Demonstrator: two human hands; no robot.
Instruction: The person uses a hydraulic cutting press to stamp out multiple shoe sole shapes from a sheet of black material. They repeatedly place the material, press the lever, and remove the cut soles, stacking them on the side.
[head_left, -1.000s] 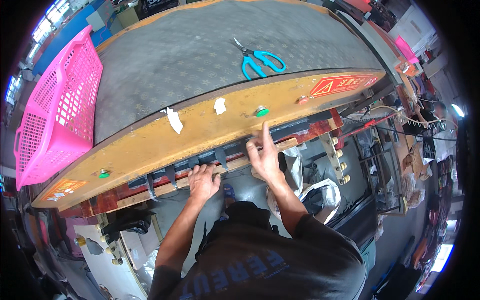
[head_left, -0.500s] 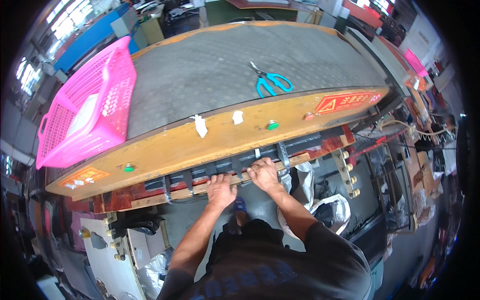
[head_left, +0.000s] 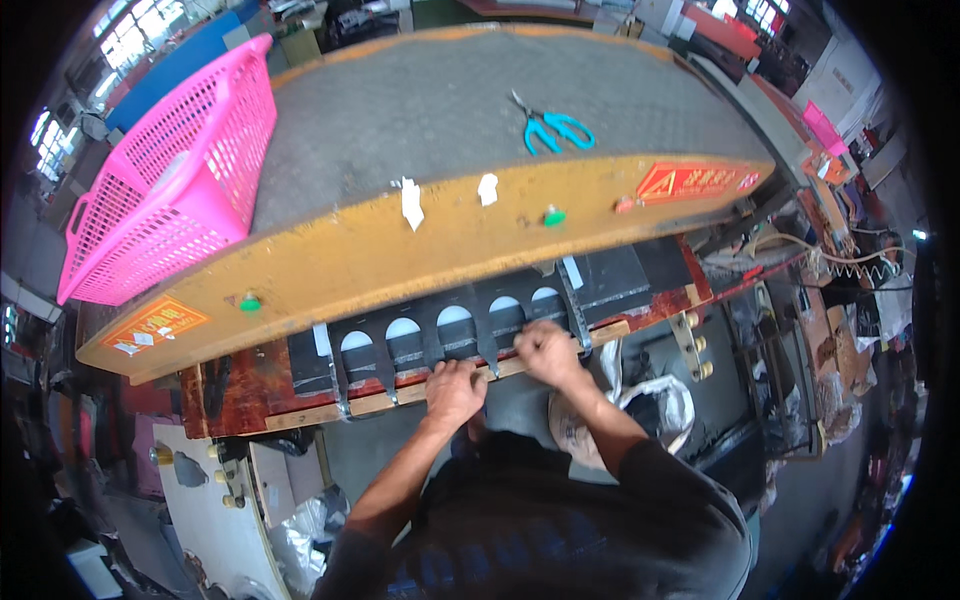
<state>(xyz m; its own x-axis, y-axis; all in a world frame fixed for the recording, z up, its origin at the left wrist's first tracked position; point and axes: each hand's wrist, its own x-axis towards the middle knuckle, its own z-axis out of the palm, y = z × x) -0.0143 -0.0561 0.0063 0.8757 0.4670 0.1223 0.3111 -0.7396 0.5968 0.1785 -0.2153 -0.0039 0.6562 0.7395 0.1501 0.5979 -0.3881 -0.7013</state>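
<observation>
My left hand (head_left: pixel 456 393) is curled over the wooden strip (head_left: pixel 405 398) along the near edge of a red-brown board (head_left: pixel 240 398). To its right, my right hand (head_left: pixel 549 354) is bent into a fist above the same strip, near a dark metal strap (head_left: pixel 574 308). What its fingers hold, if anything, is hidden. A black sheet (head_left: pixel 625 272) lies on the board under several dark straps. Between the straps, a row of rounded pale shapes (head_left: pixel 403 327) shows.
Above the board is a yellow machine beam (head_left: pixel 420 262) with a green button (head_left: pixel 554 215). On its grey top are blue-handled scissors (head_left: pixel 552 127) and a pink basket (head_left: pixel 180 185). A white sack (head_left: pixel 670 395) stands below right. Roller brackets (head_left: pixel 697 350) flank the board.
The board has come out toward me from under the beam, uncovering the black sheet and its pale shapes. My right hand has curled into a fist; my left hand stays on the strip.
</observation>
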